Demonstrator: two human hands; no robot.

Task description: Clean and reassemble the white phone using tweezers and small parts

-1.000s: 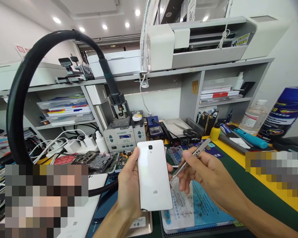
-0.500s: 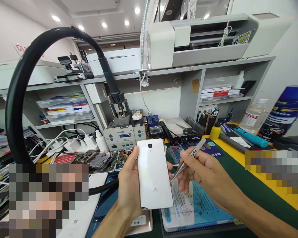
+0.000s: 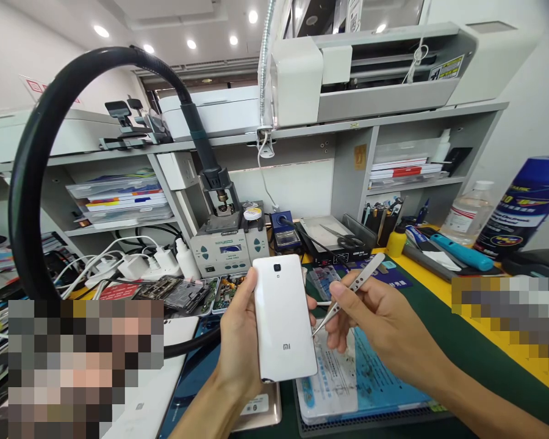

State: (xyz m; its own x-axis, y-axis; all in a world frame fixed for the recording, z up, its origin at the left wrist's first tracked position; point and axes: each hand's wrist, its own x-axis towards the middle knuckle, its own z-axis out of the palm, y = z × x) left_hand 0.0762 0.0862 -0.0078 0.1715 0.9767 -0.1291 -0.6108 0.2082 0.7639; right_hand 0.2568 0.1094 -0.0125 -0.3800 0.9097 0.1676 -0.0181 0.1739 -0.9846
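A white smartphone (image 3: 285, 317) with its back toward me is gripped by my left hand (image 3: 240, 332), thumb along one long edge and fingertips showing at the other. Its lower left corner has a dark, chipped-looking spot. Between the thumb and fingers of my right hand (image 3: 370, 311) is a pair of metal tweezers (image 3: 357, 281), slanting down to the left. The tweezers' tips meet the phone's right edge, low on that side. Below the phone lie a blue and white mat (image 3: 379, 372) and a gold phone back (image 3: 260, 414).
A thick black hose (image 3: 22, 183) arches over the left side from a soldering station (image 3: 222, 253). Circuit boards (image 3: 178, 292) and white chargers (image 3: 135, 266) lie at the left. A yellow bottle (image 3: 396, 242), a clear bottle (image 3: 467, 213) and a blue spray can (image 3: 521, 207) stand at the right.
My right hand has tilted the tweezers a little flatter, their top end shifting slightly right. Their tips stay at the phone's edge; the phone has hardly moved.
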